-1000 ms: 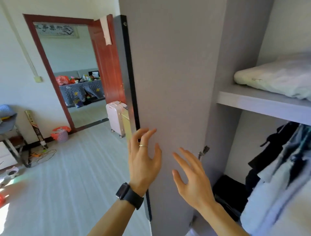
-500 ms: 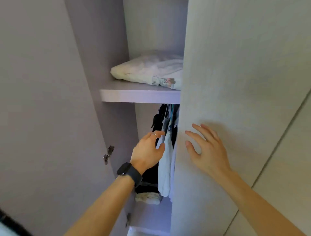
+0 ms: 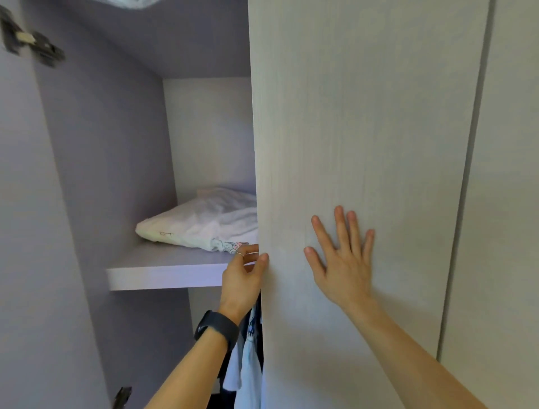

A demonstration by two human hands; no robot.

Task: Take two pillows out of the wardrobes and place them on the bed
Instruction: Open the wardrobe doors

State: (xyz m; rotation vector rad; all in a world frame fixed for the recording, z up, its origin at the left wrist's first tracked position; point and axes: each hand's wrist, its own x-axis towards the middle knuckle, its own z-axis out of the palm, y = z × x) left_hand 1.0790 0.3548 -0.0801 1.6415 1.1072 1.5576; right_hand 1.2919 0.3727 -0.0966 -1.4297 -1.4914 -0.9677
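A white pillow (image 3: 204, 223) lies on the wardrobe's shelf (image 3: 163, 273), its right part hidden behind the closed right door (image 3: 364, 131). My left hand (image 3: 242, 274), with a ring and a black watch on the wrist, grips the left edge of that door, fingers curled behind it and thumb on the front. My right hand (image 3: 341, 259) rests flat on the door's front face with fingers spread. Only the wardrobe fills the view; no bed shows.
The left wardrobe door (image 3: 26, 233) stands open at the far left, with hinges (image 3: 32, 43) on the side panel. Hanging clothes (image 3: 248, 356) fill the space under the shelf. Another closed door (image 3: 504, 204) lies to the right. White cloth (image 3: 131, 3) shows at the top edge.
The view has turned from the room to the wardrobe and tilted up. My left hand rose from the hanging clothes to grip the right door's edge; my right hand slid up the door.
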